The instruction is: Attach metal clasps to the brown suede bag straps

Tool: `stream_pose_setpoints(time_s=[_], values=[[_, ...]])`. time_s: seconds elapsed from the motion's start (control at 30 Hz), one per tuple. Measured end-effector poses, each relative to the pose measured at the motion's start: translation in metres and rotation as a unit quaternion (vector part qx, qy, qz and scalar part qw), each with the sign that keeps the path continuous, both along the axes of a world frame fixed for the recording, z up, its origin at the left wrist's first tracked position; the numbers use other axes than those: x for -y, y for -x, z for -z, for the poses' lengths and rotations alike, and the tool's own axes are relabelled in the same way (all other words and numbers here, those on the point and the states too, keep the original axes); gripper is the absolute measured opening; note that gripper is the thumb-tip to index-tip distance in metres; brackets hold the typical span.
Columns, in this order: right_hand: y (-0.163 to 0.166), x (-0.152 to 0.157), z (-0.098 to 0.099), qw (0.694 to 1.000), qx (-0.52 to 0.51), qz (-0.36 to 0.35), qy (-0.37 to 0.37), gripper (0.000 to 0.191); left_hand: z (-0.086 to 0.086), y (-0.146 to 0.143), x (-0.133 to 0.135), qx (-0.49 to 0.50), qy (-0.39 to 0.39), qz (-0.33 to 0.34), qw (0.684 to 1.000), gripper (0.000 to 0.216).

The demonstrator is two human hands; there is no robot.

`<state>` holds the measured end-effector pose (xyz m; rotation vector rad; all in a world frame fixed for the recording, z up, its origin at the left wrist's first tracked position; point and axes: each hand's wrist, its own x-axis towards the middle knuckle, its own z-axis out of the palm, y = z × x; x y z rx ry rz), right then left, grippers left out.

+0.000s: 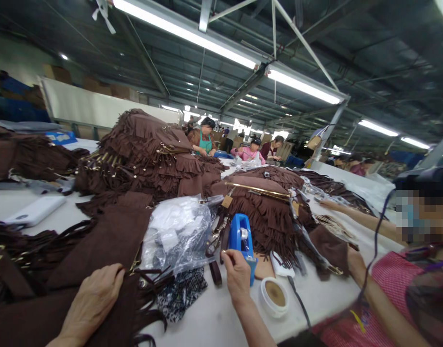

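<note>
My left hand (94, 299) lies on a dark brown suede bag (101, 241) at the lower left, its fingers curled closed at the bag's edge beside a small gold clasp (135, 260). What sits under the fingertips is hidden. My right hand (237, 277) is raised just in front of a blue tape dispenser (239, 226), thumb and forefinger pinched. A tiny pale bit shows at those fingertips, too small to name. Left of the right hand lies a clear plastic bag (174, 236) with white packets inside, over a black-and-white patterned cloth (181, 291).
Brown fringed bags (145, 144) are heaped at the back, with another gold-trimmed pile (261, 207) behind the dispenser. A round white tub (275, 296) stands right of my right hand. A co-worker (395, 289) handles a brown piece at the right. A white box (36, 210) lies left.
</note>
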<state>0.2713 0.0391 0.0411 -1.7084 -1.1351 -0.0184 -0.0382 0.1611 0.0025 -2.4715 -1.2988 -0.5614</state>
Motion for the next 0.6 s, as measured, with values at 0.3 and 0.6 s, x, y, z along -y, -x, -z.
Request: stream_pose_setpoints(time_s=[0.3,0.6], values=[[0.048,0.053,-0.074,0.940,-0.286,-0.171,-0.069,0.028,-0.054,-0.069,0.075,0.247,0.072,0.169,0.951,0.032],[0.076,0.057,-0.088,0.812,-0.523,-0.254,-0.047,0.027,-0.091,-0.100,0.145,0.442,0.602,0.195,0.635,0.028]])
